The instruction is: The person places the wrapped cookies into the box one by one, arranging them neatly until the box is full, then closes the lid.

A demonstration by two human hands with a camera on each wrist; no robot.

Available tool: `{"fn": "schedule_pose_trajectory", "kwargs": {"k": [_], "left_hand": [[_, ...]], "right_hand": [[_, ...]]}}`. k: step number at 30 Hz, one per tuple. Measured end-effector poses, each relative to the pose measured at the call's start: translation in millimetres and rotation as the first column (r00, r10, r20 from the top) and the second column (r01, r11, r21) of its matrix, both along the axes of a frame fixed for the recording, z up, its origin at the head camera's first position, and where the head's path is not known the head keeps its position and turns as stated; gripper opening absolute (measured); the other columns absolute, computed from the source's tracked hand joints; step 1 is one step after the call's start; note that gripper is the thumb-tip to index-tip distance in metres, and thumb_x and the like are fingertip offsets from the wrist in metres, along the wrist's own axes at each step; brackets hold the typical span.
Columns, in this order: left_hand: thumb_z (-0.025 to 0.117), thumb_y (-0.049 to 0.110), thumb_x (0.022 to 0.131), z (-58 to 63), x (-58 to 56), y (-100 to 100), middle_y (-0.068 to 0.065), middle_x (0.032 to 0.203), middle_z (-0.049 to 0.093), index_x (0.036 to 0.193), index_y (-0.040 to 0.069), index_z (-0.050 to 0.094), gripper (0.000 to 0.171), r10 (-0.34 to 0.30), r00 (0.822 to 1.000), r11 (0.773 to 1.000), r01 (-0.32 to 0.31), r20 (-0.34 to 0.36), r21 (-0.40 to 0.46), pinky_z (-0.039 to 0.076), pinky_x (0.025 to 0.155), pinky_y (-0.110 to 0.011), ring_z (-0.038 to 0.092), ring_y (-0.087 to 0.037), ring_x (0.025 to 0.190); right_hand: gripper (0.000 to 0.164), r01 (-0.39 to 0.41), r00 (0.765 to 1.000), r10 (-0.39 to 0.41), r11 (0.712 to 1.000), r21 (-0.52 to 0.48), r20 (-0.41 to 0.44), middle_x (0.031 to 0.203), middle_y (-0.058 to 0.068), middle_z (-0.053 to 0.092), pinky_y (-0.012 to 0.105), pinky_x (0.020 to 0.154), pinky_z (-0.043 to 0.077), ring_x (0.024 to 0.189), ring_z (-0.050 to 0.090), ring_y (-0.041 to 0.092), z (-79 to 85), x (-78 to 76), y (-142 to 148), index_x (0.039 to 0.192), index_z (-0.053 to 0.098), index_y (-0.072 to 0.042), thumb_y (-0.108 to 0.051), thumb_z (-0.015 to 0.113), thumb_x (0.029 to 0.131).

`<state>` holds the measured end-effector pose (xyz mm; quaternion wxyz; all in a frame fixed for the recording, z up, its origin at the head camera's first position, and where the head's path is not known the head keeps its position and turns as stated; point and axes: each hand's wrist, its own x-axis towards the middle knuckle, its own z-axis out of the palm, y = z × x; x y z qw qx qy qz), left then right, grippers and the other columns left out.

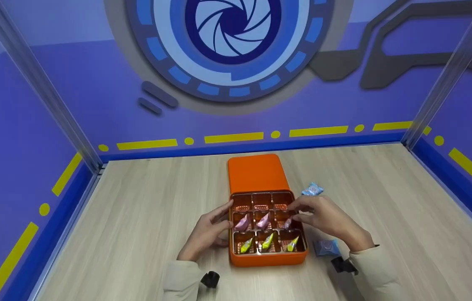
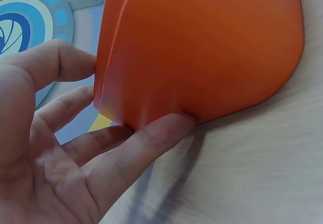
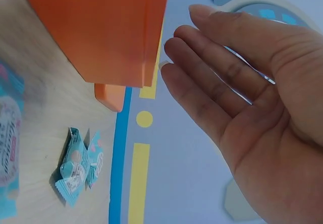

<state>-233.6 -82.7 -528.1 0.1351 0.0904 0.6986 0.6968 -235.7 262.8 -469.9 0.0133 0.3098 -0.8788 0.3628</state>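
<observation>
A left sleeve (image 1: 181,278) lies nearest; its left hand (image 1: 206,232) touches the orange box (image 1: 267,261) on the tabletop with spread fingers, and too hard a push could skid the box. Inside, pink packets (image 1: 263,221) sit in the middle row, yellow packets (image 1: 267,241) in front. The right hand (image 1: 330,217), thumb and forefinger apart at the middle row's right end, could tip a packet if it withdraws carelessly. A blue packet (image 1: 327,247) lies near the right cuff (image 1: 374,265), which could brush it.
</observation>
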Motion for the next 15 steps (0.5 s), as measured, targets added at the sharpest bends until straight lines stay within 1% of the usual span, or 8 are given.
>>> {"fn": "schedule_pose_trajectory", "kwargs": {"k": [5, 10, 12, 15], "left_hand": [[0.065, 0.007, 0.097, 0.0, 0.6, -0.8, -0.023, 0.163, 0.043, 0.163, 0.014, 0.046, 0.069, -0.008, 1.000, 1.000, 0.008, -0.002, 0.000, 0.066, 0.071, -0.048, 0.065, -0.033, 0.123], [0.066, 0.007, 0.096, 0.0, -0.2, -0.3, -0.023, 0.163, 0.042, 0.162, 0.014, 0.047, 0.069, 0.000, 1.000, 1.000, 0.000, 0.001, -0.006, 0.066, 0.071, -0.048, 0.065, -0.032, 0.122], [0.066, 0.007, 0.096, 0.1, -0.3, 0.0, -0.023, 0.163, 0.042, 0.162, 0.014, 0.047, 0.069, 0.003, 1.000, 1.000, -0.003, 0.001, -0.006, 0.066, 0.072, -0.048, 0.065, -0.032, 0.123], [0.066, 0.007, 0.096, -0.1, -0.4, 0.4, -0.023, 0.163, 0.042, 0.162, 0.014, 0.047, 0.069, 0.003, 1.000, 1.000, -0.003, 0.000, -0.007, 0.066, 0.071, -0.048, 0.065, -0.033, 0.123]], "right_hand": [[0.021, 0.026, 0.999, -0.026, 1.000, -0.002, -0.030, 0.110, 0.011, 0.076, 0.050, 0.090, 0.062, 0.101, 0.073, 0.033, 0.5, -1.8, 6.5, 0.115, 0.078, -0.003, 0.003, 0.077, 0.094], [0.028, 0.084, 0.995, -0.084, 0.996, -0.013, -0.057, 0.112, 0.008, 0.075, 0.051, 0.091, 0.061, 0.104, 0.073, 0.034, 2.1, -3.2, 16.8, 0.118, 0.078, -0.006, 0.003, 0.080, 0.092], [0.029, 0.105, 0.993, -0.106, 0.994, -0.025, -0.058, 0.114, 0.009, 0.075, 0.051, 0.090, 0.062, 0.106, 0.073, 0.036, 2.4, -3.8, 21.1, 0.119, 0.077, -0.007, 0.002, 0.080, 0.092], [0.030, 0.133, 0.990, -0.134, 0.990, -0.041, -0.048, 0.118, 0.012, 0.075, 0.054, 0.092, 0.061, 0.109, 0.071, 0.039, 1.9, -5.1, 27.4, 0.121, 0.076, -0.007, 0.001, 0.080, 0.092]]}}
